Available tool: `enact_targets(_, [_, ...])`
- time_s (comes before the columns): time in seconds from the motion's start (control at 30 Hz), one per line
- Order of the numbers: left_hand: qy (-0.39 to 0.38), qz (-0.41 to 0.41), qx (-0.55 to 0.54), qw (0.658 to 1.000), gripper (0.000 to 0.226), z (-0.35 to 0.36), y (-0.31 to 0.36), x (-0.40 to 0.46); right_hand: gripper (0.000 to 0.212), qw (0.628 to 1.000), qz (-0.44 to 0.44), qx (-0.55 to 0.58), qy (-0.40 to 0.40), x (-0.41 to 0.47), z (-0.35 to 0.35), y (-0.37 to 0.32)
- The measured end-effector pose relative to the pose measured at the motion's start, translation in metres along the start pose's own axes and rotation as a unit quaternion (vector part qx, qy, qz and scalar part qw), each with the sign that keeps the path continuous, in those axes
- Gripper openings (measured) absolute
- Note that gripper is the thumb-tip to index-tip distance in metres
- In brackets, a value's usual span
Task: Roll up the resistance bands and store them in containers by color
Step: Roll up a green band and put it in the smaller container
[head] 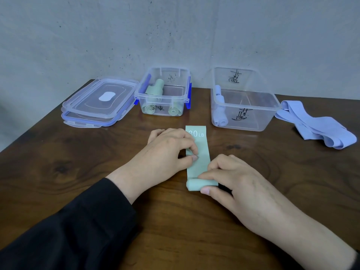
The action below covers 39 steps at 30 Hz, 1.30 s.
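2 lids [97, 102] lie left of 2 bins [245, 114]; loose bands [315, 125] lie right.

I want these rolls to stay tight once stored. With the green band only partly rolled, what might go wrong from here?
1. The right hand grips only a short started roll of the green band; it may spring open if released.
2. The left hand pinches the band at one edge, so the roll could wind crooked.
3. The green-band container already holds several rolls, some loosening; a slack roll may fit poorly.
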<state>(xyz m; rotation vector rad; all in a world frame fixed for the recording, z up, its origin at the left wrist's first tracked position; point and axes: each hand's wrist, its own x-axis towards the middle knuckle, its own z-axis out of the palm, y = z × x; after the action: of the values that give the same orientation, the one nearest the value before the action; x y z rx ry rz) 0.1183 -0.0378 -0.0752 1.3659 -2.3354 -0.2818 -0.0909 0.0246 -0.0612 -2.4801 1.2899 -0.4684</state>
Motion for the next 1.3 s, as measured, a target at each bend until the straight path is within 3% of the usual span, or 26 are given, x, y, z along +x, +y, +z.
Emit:
enact_targets(0.13, [0.002,-0.005,-0.008,1.000,0.008,0.0009,-0.0010,0.0004,0.024,1.000,0.013,0.007,0.014,0.0008,0.0009,0.0015])
enact_targets(0.27, [0.004,-0.009,-0.015,1.000,0.006,0.0007,-0.0008,0.0007,0.039,1.000,0.017,-0.008,0.019,0.0030,0.0044,0.0026])
enact_targets(0.4, [0.013,-0.005,-0.012,1.000,0.003,0.0004,-0.0013,0.0005,0.031,1.000,0.021,-0.003,0.021,0.0066,0.0043,0.0036])
enact_targets(0.57, [0.016,-0.009,0.012,1.000,0.014,0.0002,-0.0020,0.0008,0.034,1.000,-0.001,-0.010,-0.026,0.0040,-0.0014,0.0052])
enact_targets(0.7, [0.014,-0.010,0.014,1.000,0.025,0.0015,-0.0040,0.0015,0.027,1.000,0.001,-0.004,0.008,0.0060,-0.0007,0.0055])
enact_targets(0.9, [0.015,-0.014,0.018,1.000,0.025,0.0035,-0.0027,0.0018,0.042,1.000,0.018,-0.008,0.019,0.0081,0.0037,0.0056])
enact_targets(1.1, [0.035,-0.020,0.024,0.999,0.021,0.0019,-0.0036,0.0013,0.034,0.999,-0.005,-0.017,-0.034,0.0048,0.0017,0.0078])
enact_targets(1.3, [0.037,-0.032,0.013,0.999,0.021,0.0027,-0.0034,0.0025,0.019,1.000,-0.009,-0.001,0.019,0.0059,0.0027,0.0087])
